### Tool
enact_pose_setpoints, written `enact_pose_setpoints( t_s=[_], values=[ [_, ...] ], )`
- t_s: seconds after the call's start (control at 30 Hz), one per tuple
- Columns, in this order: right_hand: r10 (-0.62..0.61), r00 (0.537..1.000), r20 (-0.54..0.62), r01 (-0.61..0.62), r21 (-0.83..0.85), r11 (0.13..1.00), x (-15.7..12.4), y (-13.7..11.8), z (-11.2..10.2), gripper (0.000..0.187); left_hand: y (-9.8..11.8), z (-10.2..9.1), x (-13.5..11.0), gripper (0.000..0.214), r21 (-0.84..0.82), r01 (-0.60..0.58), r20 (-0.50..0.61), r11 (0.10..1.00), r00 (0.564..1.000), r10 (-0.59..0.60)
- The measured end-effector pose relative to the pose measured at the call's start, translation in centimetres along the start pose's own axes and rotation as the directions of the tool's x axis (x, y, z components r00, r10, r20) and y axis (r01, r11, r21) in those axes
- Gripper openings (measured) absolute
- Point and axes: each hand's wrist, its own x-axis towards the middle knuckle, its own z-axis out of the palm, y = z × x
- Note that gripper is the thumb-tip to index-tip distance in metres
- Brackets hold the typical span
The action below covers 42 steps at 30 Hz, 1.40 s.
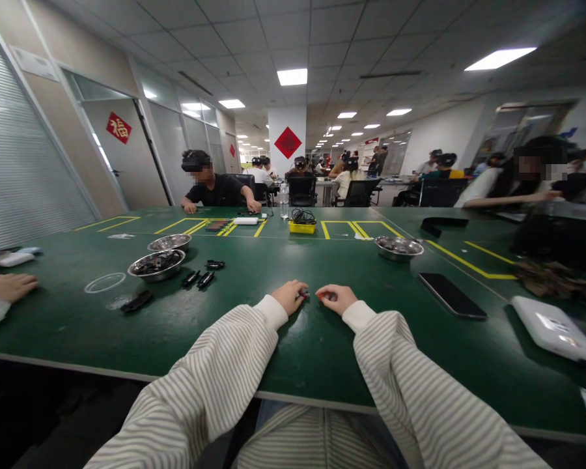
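My left hand (289,294) and my right hand (338,298) rest close together on the green table (254,326), both in striped sleeves. Each hand's fingers are curled in a pinch around a small red and dark part that sits between the two hands; it is too small to name. Several small black clips (198,279) lie on the table to the left, beyond my left hand. Two metal bowls, one (157,264) holding dark parts, stand further left.
A third metal bowl (399,247) stands ahead right. A black phone (452,294) and a white device (557,329) lie at right. Another person's hand (7,286) rests at the left edge. A yellow tray (302,226), a bottle and seated people are across the table.
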Motion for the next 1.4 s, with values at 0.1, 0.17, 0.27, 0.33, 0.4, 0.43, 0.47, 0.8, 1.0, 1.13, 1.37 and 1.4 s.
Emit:
enact_pose_setpoints(
  t_s=[0.1,0.17,0.27,0.33,0.4,0.43,0.47,0.8,1.0,1.13,1.37,1.4],
  values=[
    [0.065,0.998,-0.026,-0.06,0.163,0.985,0.1,0.1,0.3,0.025,1.3,0.2,0.0,0.019,-0.078,-0.013,-0.041,0.997,0.999,0.01],
    [0.084,0.996,-0.032,-0.073,0.253,0.965,0.1,0.0,0.4,0.022,1.6,0.1,0.0,0.017,-0.117,-0.021,-0.086,0.993,0.996,0.011],
    [0.106,0.994,-0.037,-0.087,0.344,0.935,0.0,-0.6,0.2,0.019,1.7,-0.2,0.0,0.017,-0.166,-0.039,-0.15,0.985,0.989,0.014],
    [0.13,0.99,-0.061,-0.098,0.377,0.921,0.0,-1.0,0.0,0.019,1.8,-0.4,-0.1,0.017,-0.198,-0.06,-0.169,0.978,0.985,0.026],
    [0.141,0.986,-0.09,-0.094,0.396,0.914,-0.1,-1.3,-0.2,0.02,2.0,-0.6,-0.1,0.018,-0.222,-0.074,-0.175,0.972,0.984,0.035],
    [0.142,0.985,-0.1,-0.09,0.406,0.91,-0.1,-1.4,-0.3,0.02,2.1,-0.6,-0.1,0.017,-0.231,-0.079,-0.175,0.97,0.984,0.039],
    [0.142,0.984,-0.106,-0.085,0.419,0.904,-0.1,-1.4,-0.3,0.021,2.1,-0.6,-0.1,0.017,-0.239,-0.085,-0.175,0.967,0.984,0.043],
    [0.163,0.979,-0.121,-0.078,0.517,0.852,-0.2,-1.1,0.2,0.025,2.3,-0.5,0.0,0.015,-0.278,-0.118,-0.203,0.953,0.977,0.062],
    [0.137,0.981,-0.137,-0.048,0.514,0.856,-0.1,-1.3,-0.1,0.021,2.4,-0.5,-0.1,0.014,-0.308,-0.155,-0.259,0.939,0.963,0.074],
    [0.138,0.979,-0.152,-0.043,0.504,0.863,-0.1,-1.0,-0.1,0.02,2.5,-0.7,-0.1,0.016,-0.339,-0.186,-0.3,0.922,0.95,0.081],
    [0.167,0.978,-0.123,-0.1,0.428,0.898,-0.1,-1.1,0.0,0.019,2.2,-0.5,-0.2,0.023,-0.34,-0.228,-0.262,0.912,0.955,0.141],
    [0.173,0.978,-0.112,-0.113,0.414,0.903,-0.1,-1.2,0.0,0.018,2.1,-0.5,-0.2,0.023,-0.324,-0.229,-0.26,0.918,0.954,0.147]
  ],
)
